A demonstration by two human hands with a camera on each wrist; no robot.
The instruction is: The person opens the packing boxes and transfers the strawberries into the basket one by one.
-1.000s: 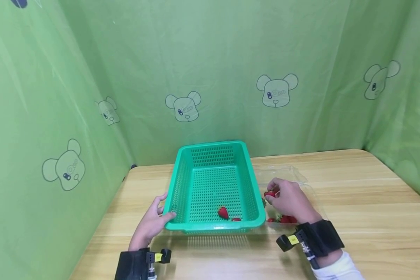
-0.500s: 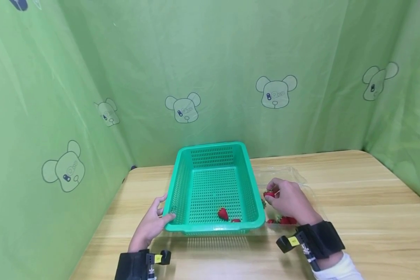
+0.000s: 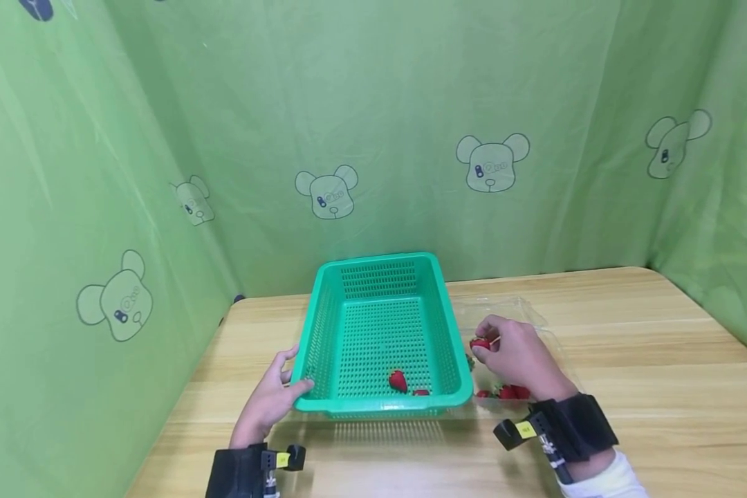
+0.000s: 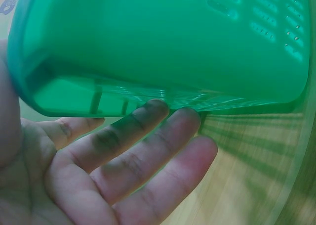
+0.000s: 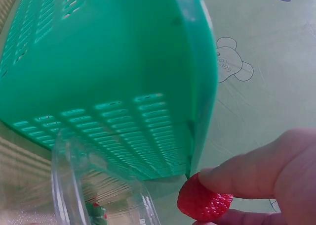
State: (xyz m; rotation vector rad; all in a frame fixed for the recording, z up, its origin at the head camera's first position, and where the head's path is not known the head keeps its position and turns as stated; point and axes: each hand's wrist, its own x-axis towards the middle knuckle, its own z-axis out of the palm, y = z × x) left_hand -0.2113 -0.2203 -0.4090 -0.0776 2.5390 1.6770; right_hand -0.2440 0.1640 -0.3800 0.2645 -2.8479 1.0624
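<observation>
A green perforated basket [image 3: 382, 332] has two strawberries near its front wall, one of them a red strawberry [image 3: 398, 380]. My left hand [image 3: 272, 394] grips its left side near the front corner, thumb over the rim; in the left wrist view several fingers of the left hand [image 4: 128, 160] lie against the underside of the basket [image 4: 148, 47]. Right of the basket, my right hand [image 3: 519, 356] pinches a strawberry [image 3: 481, 344] above a clear container. The right wrist view shows that strawberry [image 5: 205, 200] between thumb and finger of the right hand [image 5: 261, 175], beside the basket [image 5: 98, 62].
The clear plastic container [image 3: 557, 346] stands right of the basket with more strawberries [image 3: 512, 392] at its front, its clear lid part [image 3: 501, 309] behind. Under everything is a wooden table [image 3: 647, 339], with green curtains [image 3: 398, 104] behind and at both sides.
</observation>
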